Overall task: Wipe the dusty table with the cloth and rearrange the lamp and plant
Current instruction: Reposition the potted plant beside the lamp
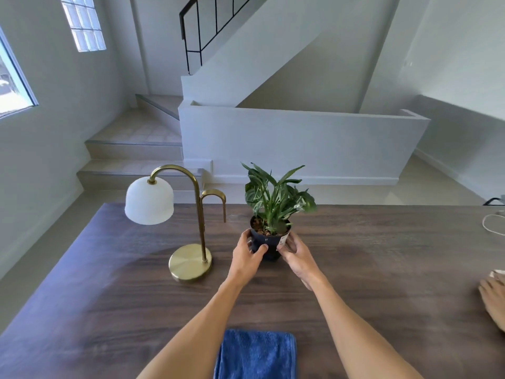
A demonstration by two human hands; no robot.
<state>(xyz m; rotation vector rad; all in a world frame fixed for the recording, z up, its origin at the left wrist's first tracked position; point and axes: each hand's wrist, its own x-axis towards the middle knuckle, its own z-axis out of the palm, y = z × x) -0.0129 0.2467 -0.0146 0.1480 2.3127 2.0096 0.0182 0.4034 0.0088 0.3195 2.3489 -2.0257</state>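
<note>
Both hands on the plant pot: left hand (247, 251) curls round the pot's left side, thumb across the front; right hand (293, 251) grips the right side, fingers wrapped over the white label. Forearms reach in from the bottom edge, either side of the cloth.

Plant (273, 198): green striped leaves, in a small dark pot (266, 243) with brownish pebbly soil on top. Pot stands upright at mid worktop, slightly toward the far edge; whether its base touches the surface or is just lifted, can't tell.

Lamp (191, 214) just left of the plant, apart from it. Round brass base (190, 262) flat on the worktop, thin brass stem arching over to the left, white dome shade (149, 201) hanging from the arch. A second, shorter brass hook curves right off the stem.

Cloth (255, 354): blue, fluffy, folded into a rectangle, lying flat at the near edge between the two forearms, partly cut off by the frame.

Worktop (382, 269): dark wood grain, paler hazy film on the left part and along the far side.

Right edge: part of another person's hand (493, 299) resting on the worktop. Far right, a white cord (492, 224) looped on the surface.

Behind: white half wall, tiled steps, staircase with black railing (202, 26), windows on the left wall.
</note>
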